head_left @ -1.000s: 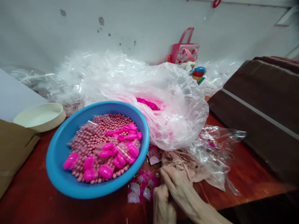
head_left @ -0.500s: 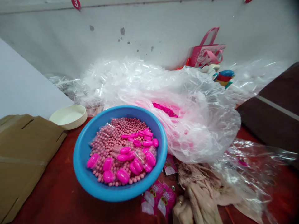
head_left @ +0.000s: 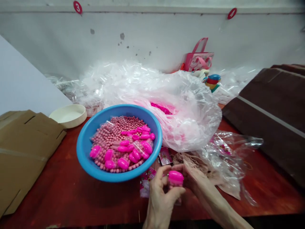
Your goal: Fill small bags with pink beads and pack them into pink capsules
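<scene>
My left hand (head_left: 160, 195) is closed around a small clear container with a bright pink rounded cap (head_left: 175, 177), with pink beads showing below the cap. Close against its far right side is my right hand (head_left: 194, 178), fingers stretched out and partly hidden behind the container; I see nothing held in them. To the left stands a blue basin (head_left: 82, 159) of loose pink beads (head_left: 130, 121). Several similar pink-capped containers (head_left: 122, 163) and pink spoon-like pieces (head_left: 143, 128) lie on the beads. Pink printed packets (head_left: 145, 184) lie beside my left hand.
A large plastic bag (head_left: 190, 127) with pink contents lies behind my hands. Right of them are a beige cloth (head_left: 228, 187) and clear film (head_left: 221, 162). Brown cardboard (head_left: 26, 152) and a white round tray (head_left: 69, 117) stand left; a dark brown stack (head_left: 269, 111) stands right.
My hands have come up from the beige cloth at the bottom edge, and the pink-capped container now shows in my left hand. The camera view has shifted somewhat.
</scene>
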`<state>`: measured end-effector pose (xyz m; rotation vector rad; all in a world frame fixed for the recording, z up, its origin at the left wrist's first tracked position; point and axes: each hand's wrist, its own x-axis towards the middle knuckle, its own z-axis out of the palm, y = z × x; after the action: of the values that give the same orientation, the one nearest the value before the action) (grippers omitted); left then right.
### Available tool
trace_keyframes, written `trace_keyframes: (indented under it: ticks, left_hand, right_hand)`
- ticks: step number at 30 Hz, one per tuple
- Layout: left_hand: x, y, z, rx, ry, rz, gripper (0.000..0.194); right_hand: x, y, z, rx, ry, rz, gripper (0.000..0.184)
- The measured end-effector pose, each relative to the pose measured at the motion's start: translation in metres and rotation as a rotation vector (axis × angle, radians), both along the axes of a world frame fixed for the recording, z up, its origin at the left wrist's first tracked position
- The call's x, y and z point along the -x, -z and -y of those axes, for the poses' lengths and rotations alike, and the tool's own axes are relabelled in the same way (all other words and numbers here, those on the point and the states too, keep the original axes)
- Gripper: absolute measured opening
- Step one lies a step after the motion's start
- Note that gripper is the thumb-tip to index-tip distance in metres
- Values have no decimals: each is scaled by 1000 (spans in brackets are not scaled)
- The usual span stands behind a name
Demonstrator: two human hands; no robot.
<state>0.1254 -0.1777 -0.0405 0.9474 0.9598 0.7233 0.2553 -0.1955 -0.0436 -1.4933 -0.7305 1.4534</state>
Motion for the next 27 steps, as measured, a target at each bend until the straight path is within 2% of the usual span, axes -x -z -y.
trace_keyframes:
  ticks: [3,5,8,10,13,16,19,21,23,25,27]
  left_hand:
    - [17,-18,-4,28,-116,37,58]
    - [26,-28,-5,10,-152,51,57]
    - [39,-36,-7,-92,-133,-16,53]
    - [48,-38,-9,-247,-119,-107,46]
    - [64,-39,-18,-554,-133,-251,35]
    - [82,-44,-33,-831,-126,-434,36]
    - [98,-57,-53,-1029,-192,-602,32]
    - [106,-67,-70,-1068,-197,-711,27]
    - [114,-74,-89,-1031,-165,-858,21]
    - [120,-76,-111,-1008,-150,-966,19]
    - [126,-71,-133,-1004,-129,-1003,19]
  right_hand:
    - [7,-14,-2,-46,-35,-159,54]
    - [11,-26,-4,-100,-77,-63,49]
    - [19,-49,-10,-234,-236,174,35]
    - [24,-64,-16,-374,-343,284,24]
    - [33,-75,-29,-645,-420,419,15]
    - [45,-78,-45,-912,-439,563,15]
    - [57,-84,-69,-1098,-451,673,21]
    - [62,-90,-93,-1095,-562,765,20]
    - [64,-92,-124,-958,-691,949,15]
    - [64,-86,-159,-884,-666,1063,16]
    - [64,-70,-191,-825,-673,1157,15]
